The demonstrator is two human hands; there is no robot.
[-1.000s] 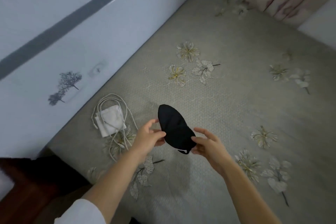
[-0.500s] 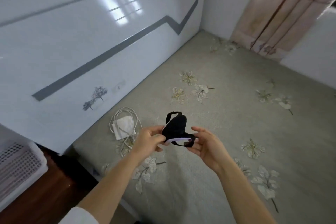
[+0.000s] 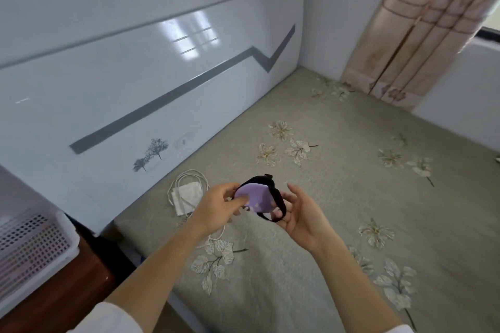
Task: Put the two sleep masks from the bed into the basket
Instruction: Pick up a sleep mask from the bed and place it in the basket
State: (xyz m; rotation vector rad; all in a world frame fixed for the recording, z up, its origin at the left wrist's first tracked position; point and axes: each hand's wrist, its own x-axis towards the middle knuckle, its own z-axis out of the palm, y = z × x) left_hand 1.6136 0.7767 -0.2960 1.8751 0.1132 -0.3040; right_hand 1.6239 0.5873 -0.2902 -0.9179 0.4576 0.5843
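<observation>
I hold a sleep mask (image 3: pixel 255 197) above the bed, its lilac side up and its black strap looping round the right. My left hand (image 3: pixel 216 205) pinches its left edge with the thumb on the lilac face. My right hand (image 3: pixel 300 213) cups it from below, fingers spread, with the strap across its fingertips. A white mask (image 3: pixel 187 196) with white cords lies on the bed near the headboard, left of my hands. A white perforated basket (image 3: pixel 29 249) stands at the far left on a brown wooden surface.
The grey bedspread (image 3: pixel 351 197) with embroidered flowers fills the right and middle. A glossy white headboard (image 3: pixel 135 94) with a grey zigzag stripe runs along the left. A pink curtain (image 3: pixel 422 21) hangs at the back right.
The mask has been turned over from its black side to its lilac side and folded smaller. My view has lifted and swung left, bringing the basket into sight.
</observation>
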